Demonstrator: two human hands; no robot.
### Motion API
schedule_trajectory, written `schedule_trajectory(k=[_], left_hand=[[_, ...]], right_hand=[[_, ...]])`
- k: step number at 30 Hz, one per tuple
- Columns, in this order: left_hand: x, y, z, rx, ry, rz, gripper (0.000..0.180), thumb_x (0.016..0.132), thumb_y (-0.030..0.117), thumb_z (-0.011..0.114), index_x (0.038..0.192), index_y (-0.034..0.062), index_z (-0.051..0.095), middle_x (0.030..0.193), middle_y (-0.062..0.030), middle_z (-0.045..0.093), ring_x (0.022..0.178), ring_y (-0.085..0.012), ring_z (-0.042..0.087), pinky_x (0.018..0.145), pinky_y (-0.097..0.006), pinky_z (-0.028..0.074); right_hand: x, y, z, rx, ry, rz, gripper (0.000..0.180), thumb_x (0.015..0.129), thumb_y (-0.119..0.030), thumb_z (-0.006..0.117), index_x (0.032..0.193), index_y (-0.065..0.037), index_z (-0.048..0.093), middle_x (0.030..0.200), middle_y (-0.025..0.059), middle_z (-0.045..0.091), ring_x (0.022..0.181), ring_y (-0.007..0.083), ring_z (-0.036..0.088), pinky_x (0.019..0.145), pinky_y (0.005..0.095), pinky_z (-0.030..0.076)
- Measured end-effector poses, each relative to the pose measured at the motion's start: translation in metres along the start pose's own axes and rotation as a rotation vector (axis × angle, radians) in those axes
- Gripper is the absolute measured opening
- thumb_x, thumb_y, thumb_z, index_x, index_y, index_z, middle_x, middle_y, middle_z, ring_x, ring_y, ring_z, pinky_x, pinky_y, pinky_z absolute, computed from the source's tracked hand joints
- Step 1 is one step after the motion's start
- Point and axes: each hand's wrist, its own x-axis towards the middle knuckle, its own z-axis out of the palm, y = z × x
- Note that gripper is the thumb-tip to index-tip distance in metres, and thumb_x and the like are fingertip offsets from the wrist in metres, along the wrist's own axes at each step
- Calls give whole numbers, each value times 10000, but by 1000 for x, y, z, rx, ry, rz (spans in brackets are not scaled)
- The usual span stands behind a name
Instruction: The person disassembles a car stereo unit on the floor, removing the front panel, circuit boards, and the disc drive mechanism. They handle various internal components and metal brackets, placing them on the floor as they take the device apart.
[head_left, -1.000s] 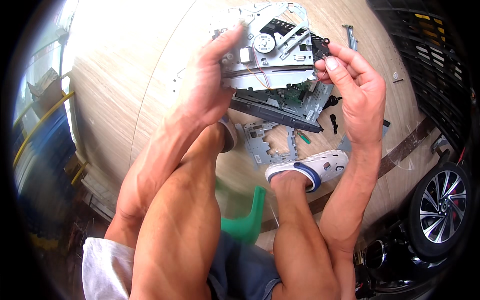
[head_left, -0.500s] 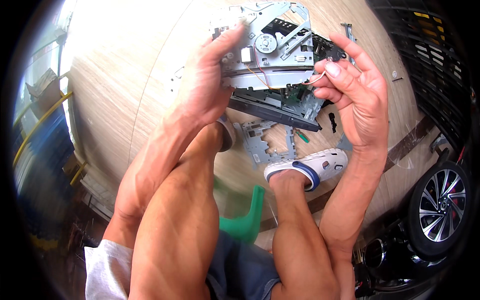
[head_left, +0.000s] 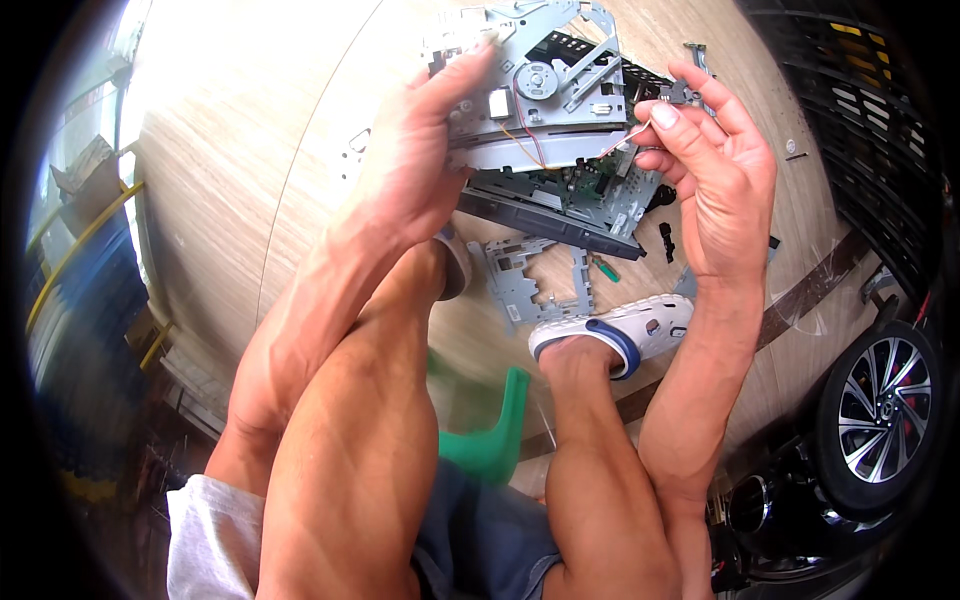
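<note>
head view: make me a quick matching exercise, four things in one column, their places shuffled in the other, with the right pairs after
Things
1. silver metal assembly
2. small dark part
3. grey cut-out plate
4. spoked wheel

Places
A. on the floor, next to a white shoe
B. gripped in the left hand
C. at the right side of the view
D. at the fingertips of the right hand

Right pairs: 1-B, 2-D, 3-A, 4-C
</note>
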Motion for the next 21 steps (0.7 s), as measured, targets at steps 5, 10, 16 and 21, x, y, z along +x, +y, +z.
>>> schedule_trajectory(k=[5,10,16,21], left_hand=[[7,-8,5,134,15,-14,282,1032,264,664,1172,19,677,1054,-65,736,885,-125,691,812,-305,575],[5,-5,3,178,-25,-97,250,1033,251,665,1132,23,695,998,-58,745,859,-115,687,795,-292,569],[3,-4,9,330,-64,-201,285,1045,256,647,1184,7,661,1060,-79,729,908,-130,684,814,-307,575],[12,-14,13,378,-78,-250,333,1069,288,605,1228,-4,630,1120,-97,710,965,-153,685,838,-329,587]], right_hand=[[-2,7,-17,-230,44,35,490,945,-72,722,1389,66,566,970,100,748,830,116,689,735,232,543],[-6,-2,-20,-488,-20,139,456,942,-64,698,1370,57,597,900,50,719,784,84,642,705,235,514],[-8,-1,-23,-699,22,149,450,936,-100,693,1366,12,626,877,44,723,783,96,642,731,283,515],[-7,5,-28,-679,26,150,443,960,-82,686,1384,18,607,878,8,697,772,66,613,696,248,497]])
